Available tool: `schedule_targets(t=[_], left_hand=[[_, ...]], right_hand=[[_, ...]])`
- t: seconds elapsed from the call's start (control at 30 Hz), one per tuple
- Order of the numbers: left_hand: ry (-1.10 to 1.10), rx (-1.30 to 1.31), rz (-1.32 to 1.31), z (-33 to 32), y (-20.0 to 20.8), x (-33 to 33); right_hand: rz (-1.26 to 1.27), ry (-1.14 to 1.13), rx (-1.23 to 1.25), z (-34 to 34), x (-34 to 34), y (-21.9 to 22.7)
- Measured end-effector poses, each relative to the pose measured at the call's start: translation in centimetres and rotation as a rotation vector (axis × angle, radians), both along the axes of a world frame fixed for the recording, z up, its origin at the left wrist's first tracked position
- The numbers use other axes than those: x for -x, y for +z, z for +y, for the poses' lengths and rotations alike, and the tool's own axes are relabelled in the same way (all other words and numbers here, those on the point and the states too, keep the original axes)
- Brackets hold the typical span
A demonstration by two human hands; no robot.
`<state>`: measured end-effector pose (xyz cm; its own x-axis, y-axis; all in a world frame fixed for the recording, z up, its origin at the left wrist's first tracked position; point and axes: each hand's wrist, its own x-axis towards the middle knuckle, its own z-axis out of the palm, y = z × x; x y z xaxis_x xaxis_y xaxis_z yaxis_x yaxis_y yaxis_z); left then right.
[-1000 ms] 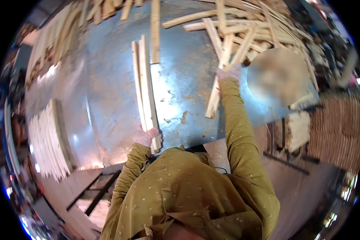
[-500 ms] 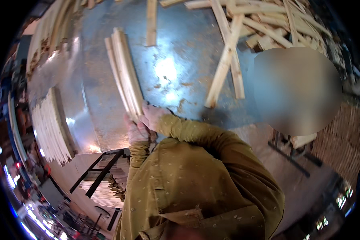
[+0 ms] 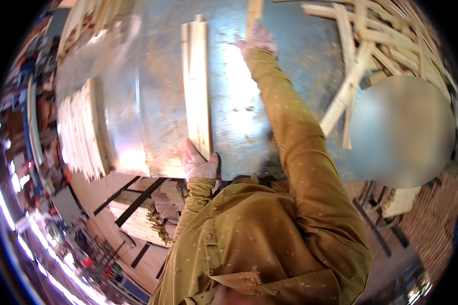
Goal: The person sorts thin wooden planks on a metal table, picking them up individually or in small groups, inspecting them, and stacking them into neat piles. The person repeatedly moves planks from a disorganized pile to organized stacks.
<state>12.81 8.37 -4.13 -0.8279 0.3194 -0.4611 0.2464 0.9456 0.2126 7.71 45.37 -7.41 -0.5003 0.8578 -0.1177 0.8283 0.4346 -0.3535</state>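
Note:
A small bundle of pale wooden strips lies lengthwise on the metal tabletop, pointing away from me. At its near end my left hand is closed round the strips, thumb on the right side and fingers on the left. My right arm stretches far forward over the table. There my right hand grips the near end of a single wooden strip, whose far part runs out of the picture. Part of that strip's end is hidden under the fingers.
A heap of jumbled strips covers the far right, with crossed strips jutting out. Rows of strips lie at the left and far left. Stacked wood sits on a rack below the table. A blurred round patch covers the right.
My right hand has left the bundle and reached forward to the single strip. My left hand stays at the bundle's near end; the bundle now lies straighter. The view has shifted.

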Motion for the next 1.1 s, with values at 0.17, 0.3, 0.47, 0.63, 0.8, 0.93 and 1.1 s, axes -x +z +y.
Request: schedule_targets(t=[0.17, 0.3, 0.47, 0.63, 0.8, 0.93, 1.1], left_hand=[[-0.014, -0.055, 0.048, -1.0, -0.2, 1.8], [0.017, -0.335, 0.033, -0.4, -1.7, 3.2], [-0.066, 0.013, 0.058, 2.2, 0.9, 1.8], [-0.242, -0.021, 0.255, 3.9, 1.7, 0.0], [-0.126, -0.782, -0.597, 8.5, -1.3, -2.4], [0.156, -0.83, -1.537, 15.2, 3.4, -7.6], [0.321, -0.84, -0.982, 15.3, 3.3, -8.3]], right_hand=[[0.006, 0.03, 0.579, -7.4, -2.7, 5.6], [0.038, 0.383, 1.018, -19.2, -9.4, 6.5], [0.135, 0.219, 0.097, -14.6, -18.5, 2.4], [-0.132, -0.454, 0.036, -2.8, -25.7, 4.1], [0.607, -0.517, 0.675, -6.7, -25.5, 6.3], [0.404, -0.04, 0.221, -9.5, -26.1, 3.4], [-0.172, -0.26, 0.239, 1.8, -28.3, 4.5]])
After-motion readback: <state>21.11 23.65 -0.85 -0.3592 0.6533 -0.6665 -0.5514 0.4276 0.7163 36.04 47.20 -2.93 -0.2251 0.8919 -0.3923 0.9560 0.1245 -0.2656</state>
